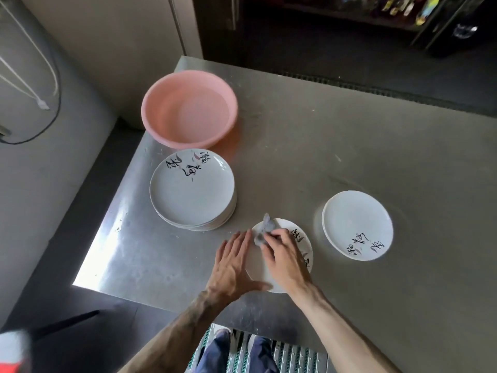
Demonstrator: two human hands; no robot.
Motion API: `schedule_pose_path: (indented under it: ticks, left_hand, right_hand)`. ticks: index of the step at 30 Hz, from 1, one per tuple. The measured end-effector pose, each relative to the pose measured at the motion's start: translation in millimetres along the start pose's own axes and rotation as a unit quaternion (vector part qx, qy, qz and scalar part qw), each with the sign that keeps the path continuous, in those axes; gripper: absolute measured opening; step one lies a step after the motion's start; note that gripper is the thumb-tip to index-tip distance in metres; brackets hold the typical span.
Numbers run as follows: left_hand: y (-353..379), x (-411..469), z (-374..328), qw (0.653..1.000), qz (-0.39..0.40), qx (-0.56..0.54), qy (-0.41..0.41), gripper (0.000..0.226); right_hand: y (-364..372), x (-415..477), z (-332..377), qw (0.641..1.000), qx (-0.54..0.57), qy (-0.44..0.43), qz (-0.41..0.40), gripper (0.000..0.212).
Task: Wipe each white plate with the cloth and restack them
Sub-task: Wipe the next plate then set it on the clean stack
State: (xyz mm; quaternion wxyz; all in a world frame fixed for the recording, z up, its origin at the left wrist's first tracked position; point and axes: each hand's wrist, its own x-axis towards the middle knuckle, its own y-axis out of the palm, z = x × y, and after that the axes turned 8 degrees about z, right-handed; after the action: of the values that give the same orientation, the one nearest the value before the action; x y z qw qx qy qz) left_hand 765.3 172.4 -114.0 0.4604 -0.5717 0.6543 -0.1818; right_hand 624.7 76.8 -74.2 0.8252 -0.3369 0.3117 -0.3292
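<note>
under my right hand [282, 255], gripped in curled fingers, the cloth [265, 228] presses the plate [256, 267]; my left hand [232, 261] lies flat alongside, likely steadying it.

Pink plastic basin [161, 109] sits toward the far left corner of a scuffed steel table [349, 146], close to the wall. There's a grated mat [295, 356] on the floor by the near edge. Dark shelf [403, 6] up top, stuff on it too blurry to make out.
</note>
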Motion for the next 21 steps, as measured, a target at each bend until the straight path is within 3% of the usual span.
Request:
schedule_pose_path:
  ticks: [3, 11, 17, 21]
  left_hand:
    - [-1.0, -0.9, 0.3, 1.000, 0.007, -0.013, 0.000, 0.148]
    - [-0.2, -3.3, -0.1, 1.000, 0.005, -0.028, -0.008, 0.148]
    - [1.9, -4.4, 2.9, 0.999, 0.014, 0.024, -0.017, 0.147]
    - [0.7, -3.8, 2.1, 1.000, 0.019, 0.002, -0.018, 0.147]
  right_hand:
    - [-4.9, 7.5, -8.9, 0.997, 0.022, 0.049, -0.062, 0.027]
    - [5.5, 11.9, 9.5, 0.998, 0.057, -0.008, 0.016, 0.028]
    - [-10.6, 7.2, -19.0, 0.990, 0.012, 0.106, -0.091, 0.031]
    - [-0.9, 10.5, -9.5, 0.982, 0.041, 0.123, -0.135, 0.028]
